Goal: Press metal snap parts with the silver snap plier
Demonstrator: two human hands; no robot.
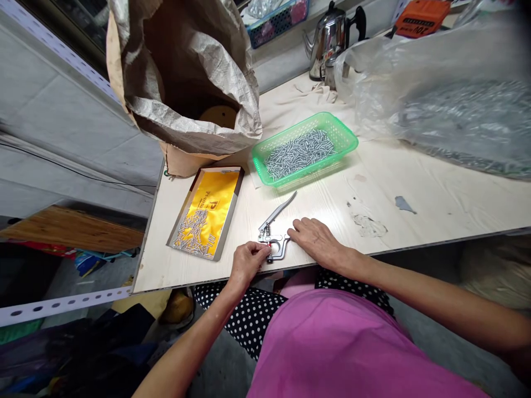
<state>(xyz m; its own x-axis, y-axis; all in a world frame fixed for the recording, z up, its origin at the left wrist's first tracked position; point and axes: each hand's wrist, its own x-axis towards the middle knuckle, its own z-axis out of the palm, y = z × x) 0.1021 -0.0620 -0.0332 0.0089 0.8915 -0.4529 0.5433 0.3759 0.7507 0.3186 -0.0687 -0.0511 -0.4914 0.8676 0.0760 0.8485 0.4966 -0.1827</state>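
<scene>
A small silver hand press (279,243) with a spring lies on the table near its front edge. Its long lever (279,211) angles up and away to the right. My left hand (249,261) is closed in a pinch at the left side of the press's opening, beside a small red spot; what lies between the fingertips is too small to make out. My right hand (317,239) rests on the table with its fingers curled, gripping the right end of the press. Left of the press, a shallow box (226,221) with a yellow lining holds a pile of small metal pieces (191,229).
Behind the press stands a green plastic basket (309,172) of small silvery metal pieces. A large open woven sack (186,141) is at the back left. A clear plastic bag (373,105) of metal parts lies at right. A steel kettle (327,41) stands at the back.
</scene>
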